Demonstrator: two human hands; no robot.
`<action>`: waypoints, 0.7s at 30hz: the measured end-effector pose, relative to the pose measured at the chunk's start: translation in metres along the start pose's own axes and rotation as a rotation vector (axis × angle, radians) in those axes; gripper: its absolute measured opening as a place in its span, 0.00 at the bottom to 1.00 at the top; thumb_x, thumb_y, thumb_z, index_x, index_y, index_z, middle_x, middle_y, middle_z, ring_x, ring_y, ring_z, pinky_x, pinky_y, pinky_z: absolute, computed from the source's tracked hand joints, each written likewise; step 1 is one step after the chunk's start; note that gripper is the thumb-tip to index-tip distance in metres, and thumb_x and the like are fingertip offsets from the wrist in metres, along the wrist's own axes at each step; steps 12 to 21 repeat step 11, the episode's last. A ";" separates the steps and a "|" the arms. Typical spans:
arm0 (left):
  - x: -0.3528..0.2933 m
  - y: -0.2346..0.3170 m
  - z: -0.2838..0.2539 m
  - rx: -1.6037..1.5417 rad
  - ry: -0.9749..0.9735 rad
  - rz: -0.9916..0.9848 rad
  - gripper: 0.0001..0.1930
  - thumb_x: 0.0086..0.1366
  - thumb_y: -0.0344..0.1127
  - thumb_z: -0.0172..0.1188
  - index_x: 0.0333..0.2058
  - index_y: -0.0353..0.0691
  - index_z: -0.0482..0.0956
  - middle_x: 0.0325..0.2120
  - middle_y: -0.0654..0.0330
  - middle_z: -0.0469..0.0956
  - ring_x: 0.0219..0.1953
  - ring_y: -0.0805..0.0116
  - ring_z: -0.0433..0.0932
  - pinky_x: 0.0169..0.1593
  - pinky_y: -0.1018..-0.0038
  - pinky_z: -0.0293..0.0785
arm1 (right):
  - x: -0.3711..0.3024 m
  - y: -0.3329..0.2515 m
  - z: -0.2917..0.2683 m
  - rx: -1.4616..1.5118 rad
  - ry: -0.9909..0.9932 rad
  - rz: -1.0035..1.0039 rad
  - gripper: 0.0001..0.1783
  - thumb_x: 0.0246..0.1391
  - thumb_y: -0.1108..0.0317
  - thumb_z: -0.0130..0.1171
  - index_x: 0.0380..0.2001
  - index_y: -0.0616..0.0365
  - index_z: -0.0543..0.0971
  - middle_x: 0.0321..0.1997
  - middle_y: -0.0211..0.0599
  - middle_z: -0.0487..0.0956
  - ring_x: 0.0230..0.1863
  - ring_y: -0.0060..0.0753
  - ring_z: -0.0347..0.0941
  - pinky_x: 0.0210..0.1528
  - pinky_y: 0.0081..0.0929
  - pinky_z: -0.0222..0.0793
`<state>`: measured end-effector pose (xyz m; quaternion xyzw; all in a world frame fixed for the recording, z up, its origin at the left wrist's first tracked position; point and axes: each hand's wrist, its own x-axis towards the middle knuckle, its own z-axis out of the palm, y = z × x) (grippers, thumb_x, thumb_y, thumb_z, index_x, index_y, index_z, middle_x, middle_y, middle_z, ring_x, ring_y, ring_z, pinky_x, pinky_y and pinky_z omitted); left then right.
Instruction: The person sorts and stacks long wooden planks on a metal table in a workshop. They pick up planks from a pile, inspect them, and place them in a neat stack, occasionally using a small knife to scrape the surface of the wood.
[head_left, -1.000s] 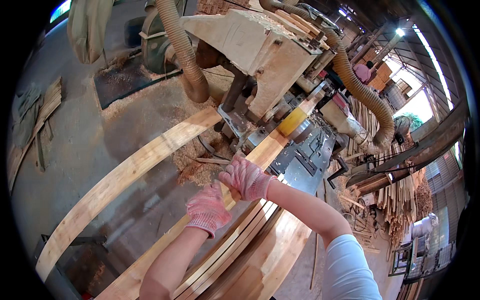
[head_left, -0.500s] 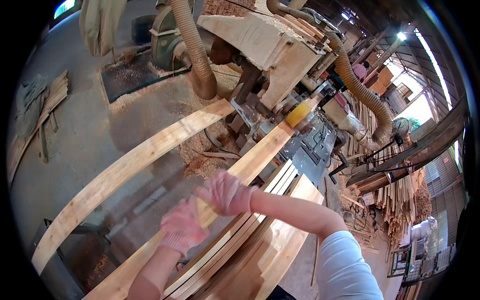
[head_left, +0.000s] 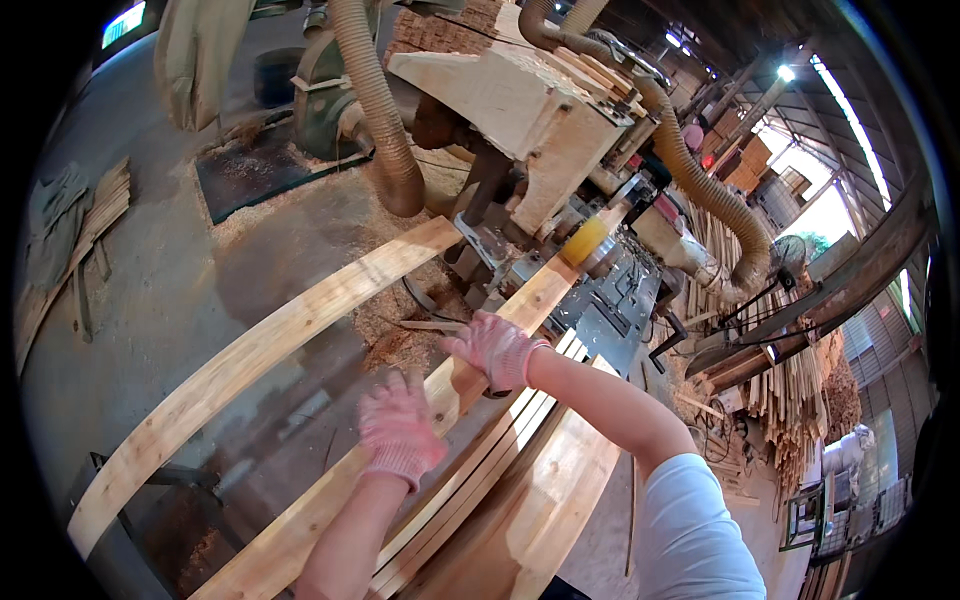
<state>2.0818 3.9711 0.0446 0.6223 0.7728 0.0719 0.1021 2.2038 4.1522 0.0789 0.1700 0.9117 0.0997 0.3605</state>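
Note:
A long pale wooden plank [head_left: 330, 492] runs from the lower left up to the yellow feed roller [head_left: 583, 241] of a woodworking machine [head_left: 520, 120]. My right hand [head_left: 494, 350], in a pinkish knitted glove, grips this plank with its fingers over the far edge. Nearer to me, my left hand [head_left: 398, 428] wears a matching glove and lies over the plank with its fingers stretched out, slightly blurred. Just right of the plank, several more boards [head_left: 545, 480] are stacked side by side under my right forearm.
A curved-looking board [head_left: 260, 335] extends from the machine to a dark stand at the lower left. Ribbed dust hoses [head_left: 375, 110] hang around the machine. Wood shavings [head_left: 390, 340] cover the floor below. Timber bundles [head_left: 785, 400] stand at right; a person [head_left: 693, 135] is far off.
My right hand has moved forward along the plank and grips it farther up. My left hand has shifted right, its fingers now straighter. The two hands are farther apart.

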 end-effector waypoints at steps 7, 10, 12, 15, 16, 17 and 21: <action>-0.035 -0.043 -0.013 -0.243 -0.405 -0.039 0.47 0.54 0.46 0.71 0.70 0.40 0.59 0.60 0.48 0.72 0.63 0.55 0.75 0.61 0.59 0.75 | 0.007 -0.052 -0.008 -0.068 0.086 -0.027 0.39 0.35 0.68 0.71 0.56 0.58 0.72 0.49 0.47 0.81 0.53 0.50 0.79 0.59 0.39 0.68; -0.085 -0.082 -0.032 -0.168 -0.402 -0.066 0.50 0.53 0.48 0.72 0.71 0.41 0.57 0.61 0.47 0.72 0.63 0.55 0.75 0.64 0.60 0.74 | 0.002 -0.102 -0.044 0.047 0.068 -0.205 0.35 0.40 0.67 0.69 0.55 0.60 0.72 0.47 0.52 0.82 0.50 0.52 0.82 0.53 0.47 0.75; -0.097 -0.092 -0.049 -0.148 -0.487 -0.112 0.52 0.52 0.50 0.72 0.72 0.42 0.56 0.63 0.47 0.71 0.64 0.55 0.74 0.65 0.61 0.72 | -0.005 -0.099 -0.050 0.046 0.081 -0.198 0.35 0.40 0.67 0.69 0.55 0.60 0.72 0.47 0.52 0.82 0.50 0.52 0.82 0.53 0.47 0.75; -0.097 -0.092 -0.049 -0.148 -0.487 -0.112 0.52 0.52 0.50 0.72 0.72 0.42 0.56 0.63 0.47 0.71 0.64 0.55 0.74 0.65 0.61 0.72 | -0.005 -0.099 -0.050 0.046 0.081 -0.198 0.35 0.40 0.67 0.69 0.55 0.60 0.72 0.47 0.52 0.82 0.50 0.52 0.82 0.53 0.47 0.75; -0.097 -0.092 -0.049 -0.148 -0.487 -0.112 0.52 0.52 0.50 0.72 0.72 0.42 0.56 0.63 0.47 0.71 0.64 0.55 0.74 0.65 0.61 0.72 | -0.005 -0.099 -0.050 0.046 0.081 -0.198 0.35 0.40 0.67 0.69 0.55 0.60 0.72 0.47 0.52 0.82 0.50 0.52 0.82 0.53 0.47 0.75; -0.097 -0.092 -0.049 -0.148 -0.487 -0.112 0.52 0.52 0.50 0.72 0.72 0.42 0.56 0.63 0.47 0.71 0.64 0.55 0.74 0.65 0.61 0.72 | -0.005 -0.099 -0.050 0.046 0.081 -0.198 0.35 0.40 0.67 0.69 0.55 0.60 0.72 0.47 0.52 0.82 0.50 0.52 0.82 0.53 0.47 0.75; -0.097 -0.092 -0.049 -0.148 -0.487 -0.112 0.52 0.52 0.50 0.72 0.72 0.42 0.56 0.63 0.47 0.71 0.64 0.55 0.74 0.65 0.61 0.72 | -0.005 -0.099 -0.050 0.046 0.081 -0.198 0.35 0.40 0.67 0.69 0.55 0.60 0.72 0.47 0.52 0.82 0.50 0.52 0.82 0.53 0.47 0.75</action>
